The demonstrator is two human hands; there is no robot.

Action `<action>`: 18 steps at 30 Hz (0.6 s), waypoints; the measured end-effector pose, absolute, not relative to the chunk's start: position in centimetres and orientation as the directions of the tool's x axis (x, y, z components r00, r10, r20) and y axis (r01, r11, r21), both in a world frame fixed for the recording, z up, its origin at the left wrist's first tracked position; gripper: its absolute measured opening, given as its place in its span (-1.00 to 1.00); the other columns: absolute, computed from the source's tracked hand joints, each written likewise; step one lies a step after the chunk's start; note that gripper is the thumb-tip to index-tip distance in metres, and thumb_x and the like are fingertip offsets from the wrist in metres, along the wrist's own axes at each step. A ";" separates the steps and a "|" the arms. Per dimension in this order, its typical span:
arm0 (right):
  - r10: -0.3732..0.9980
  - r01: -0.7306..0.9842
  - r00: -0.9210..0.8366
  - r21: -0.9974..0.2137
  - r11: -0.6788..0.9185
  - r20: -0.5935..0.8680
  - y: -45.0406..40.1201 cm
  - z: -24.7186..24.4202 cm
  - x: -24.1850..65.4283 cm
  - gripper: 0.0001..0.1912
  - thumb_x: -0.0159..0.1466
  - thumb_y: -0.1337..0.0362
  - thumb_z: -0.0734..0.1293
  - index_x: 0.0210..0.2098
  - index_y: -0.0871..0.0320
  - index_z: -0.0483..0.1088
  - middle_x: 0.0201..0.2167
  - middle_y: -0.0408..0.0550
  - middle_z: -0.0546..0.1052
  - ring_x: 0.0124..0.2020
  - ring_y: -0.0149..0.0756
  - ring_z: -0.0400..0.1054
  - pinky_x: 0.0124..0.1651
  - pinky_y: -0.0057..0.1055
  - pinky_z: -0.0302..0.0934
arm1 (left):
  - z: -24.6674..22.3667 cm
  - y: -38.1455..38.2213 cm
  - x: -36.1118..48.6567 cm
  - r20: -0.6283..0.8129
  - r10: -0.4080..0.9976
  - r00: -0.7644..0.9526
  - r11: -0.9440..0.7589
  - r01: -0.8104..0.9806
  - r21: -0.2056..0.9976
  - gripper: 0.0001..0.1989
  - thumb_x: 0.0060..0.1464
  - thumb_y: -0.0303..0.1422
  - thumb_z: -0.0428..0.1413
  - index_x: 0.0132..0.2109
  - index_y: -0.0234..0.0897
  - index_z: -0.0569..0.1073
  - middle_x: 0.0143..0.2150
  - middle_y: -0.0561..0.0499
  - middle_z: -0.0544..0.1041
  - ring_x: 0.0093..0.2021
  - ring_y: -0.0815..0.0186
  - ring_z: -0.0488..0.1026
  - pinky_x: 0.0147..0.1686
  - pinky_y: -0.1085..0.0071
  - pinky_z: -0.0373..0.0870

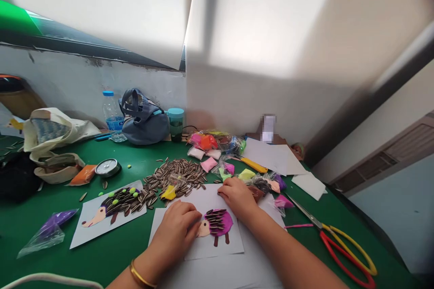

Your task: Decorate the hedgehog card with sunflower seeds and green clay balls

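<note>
A white sheet with a clay hedgehog point(228, 226) lies in front of me, its purple body partly covered with striped sunflower seeds and its face pale. Beside that face, my left hand point(178, 228) rests on the paper with its fingers bent loosely, gripping nothing that I can see. Above the hedgehog, my right hand point(239, 196) pinches a small dark sliver that looks like a sunflower seed. The seed pile point(179, 174) spreads just behind both hands, with a bag of yellow clay point(168, 192) on its near edge. Another hedgehog picture point(81, 235), dotted with green, lies left.
Red-and-yellow scissors point(349, 248) lie open at right, near a yellow-handled cutter point(254, 165). Bagged clay point(206, 141) clusters behind the papers. A round tin point(107, 168), a purple clay bag point(50, 228), a water bottle point(113, 117), a blue bag point(144, 122) and a cup point(176, 124) stand left.
</note>
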State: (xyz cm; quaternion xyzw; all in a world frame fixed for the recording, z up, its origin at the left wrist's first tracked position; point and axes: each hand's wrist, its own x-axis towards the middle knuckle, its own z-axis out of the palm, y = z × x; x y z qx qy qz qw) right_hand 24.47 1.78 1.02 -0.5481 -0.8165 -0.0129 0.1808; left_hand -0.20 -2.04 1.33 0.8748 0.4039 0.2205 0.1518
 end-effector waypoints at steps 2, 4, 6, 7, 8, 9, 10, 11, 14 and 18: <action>0.889 0.905 -0.324 -0.168 0.391 0.325 1.6 1.1 24.4 -0.92 0.26 0.33 0.38 -0.35 0.07 0.54 -0.29 -0.07 0.52 -0.22 -0.23 0.34 -0.18 -0.33 0.18 | 1.3 -2.1 -0.2 0.259 0.775 0.577 -0.626 0.641 0.443 -0.82 0.15 -0.45 0.07 -0.16 -0.13 0.53 -0.18 -0.02 0.51 -0.14 0.19 0.42 -0.06 0.18 0.33; 0.880 0.901 -0.311 -0.184 0.394 0.358 1.0 1.3 24.5 -0.91 0.27 0.37 0.36 -0.32 0.09 0.52 -0.29 -0.07 0.53 -0.22 -0.23 0.34 -0.17 -0.32 0.18 | 1.4 -2.1 -0.2 0.246 0.777 0.580 -0.622 0.646 0.442 -0.82 0.15 -0.45 0.07 -0.16 -0.14 0.53 -0.18 -0.02 0.51 -0.13 0.18 0.42 -0.05 0.16 0.33; 0.872 0.887 -0.289 -0.231 0.399 0.396 0.1 1.6 24.8 -0.88 0.30 0.39 0.31 -0.27 0.11 0.49 -0.30 -0.06 0.53 -0.23 -0.22 0.36 -0.16 -0.31 0.19 | 1.4 -2.1 -0.1 0.235 0.779 0.582 -0.619 0.651 0.439 -0.83 0.16 -0.44 0.07 -0.16 -0.15 0.53 -0.18 -0.02 0.52 -0.13 0.18 0.42 -0.03 0.13 0.33; 0.868 0.878 -0.276 -0.260 0.403 0.413 -0.4 1.7 24.9 -0.87 0.32 0.40 0.28 -0.26 0.12 0.48 -0.31 -0.05 0.53 -0.24 -0.22 0.36 -0.16 -0.31 0.20 | 1.4 -2.1 -0.1 0.236 0.778 0.582 -0.620 0.651 0.437 -0.83 0.16 -0.44 0.07 -0.16 -0.15 0.53 -0.18 -0.02 0.52 -0.13 0.18 0.43 -0.01 0.11 0.32; 0.864 0.865 -0.262 -0.292 0.408 0.430 -0.9 1.8 25.1 -0.85 0.33 0.40 0.25 -0.25 0.13 0.46 -0.32 -0.05 0.53 -0.25 -0.22 0.37 -0.17 -0.30 0.21 | 1.4 -2.1 -0.1 0.242 0.776 0.582 -0.623 0.650 0.435 -0.82 0.16 -0.45 0.07 -0.15 -0.15 0.53 -0.18 -0.01 0.52 -0.13 0.19 0.43 0.03 0.08 0.30; 0.859 0.849 -0.251 -0.325 0.417 0.446 -1.4 1.9 25.1 -0.84 0.34 0.39 0.23 -0.25 0.13 0.45 -0.33 -0.04 0.52 -0.26 -0.22 0.37 -0.17 -0.30 0.22 | 1.4 -2.1 -0.1 0.251 0.775 0.581 -0.626 0.648 0.434 -0.82 0.16 -0.45 0.07 -0.15 -0.14 0.53 -0.18 0.00 0.53 -0.13 0.20 0.44 0.08 0.05 0.26; 0.852 0.829 -0.242 -0.357 0.430 0.464 -1.9 1.9 25.2 -0.83 0.35 0.39 0.21 -0.24 0.13 0.44 -0.33 -0.04 0.52 -0.26 -0.22 0.38 -0.17 -0.29 0.23 | 1.4 -2.1 -0.1 0.260 0.773 0.579 -0.630 0.645 0.433 -0.81 0.17 -0.45 0.06 -0.14 -0.13 0.53 -0.18 0.00 0.53 -0.13 0.21 0.45 0.13 0.02 0.22; 0.844 0.806 -0.235 -0.389 0.446 0.482 -2.4 1.9 25.2 -0.82 0.35 0.40 0.20 -0.22 0.13 0.44 -0.32 -0.04 0.53 -0.25 -0.22 0.39 -0.16 -0.29 0.24 | 1.4 -2.1 -0.1 0.268 0.771 0.578 -0.633 0.644 0.431 -0.80 0.18 -0.45 0.06 -0.13 -0.12 0.53 -0.18 0.01 0.54 -0.13 0.22 0.45 0.16 -0.01 0.18; 0.835 0.745 -0.209 -0.470 0.473 0.509 -3.7 1.5 25.2 -0.77 0.33 0.42 0.19 -0.13 0.11 0.43 -0.26 -0.01 0.55 -0.21 -0.22 0.41 -0.13 -0.28 0.29 | 1.4 -2.1 -0.2 0.277 0.768 0.578 -0.638 0.645 0.421 -0.77 0.20 -0.44 0.03 -0.09 -0.11 0.53 -0.15 0.00 0.55 -0.11 0.22 0.47 0.21 -0.03 0.13; 0.860 0.724 -0.163 -0.534 0.437 0.484 -4.7 1.2 25.2 -0.75 0.30 0.42 0.21 -0.11 0.10 0.44 -0.22 0.00 0.57 -0.19 -0.20 0.44 -0.13 -0.26 0.33 | 1.3 -2.1 -0.2 0.253 0.776 0.578 -0.627 0.663 0.409 -0.75 0.22 -0.42 0.01 -0.03 -0.10 0.51 -0.09 -0.01 0.56 -0.05 0.21 0.47 0.23 -0.04 0.10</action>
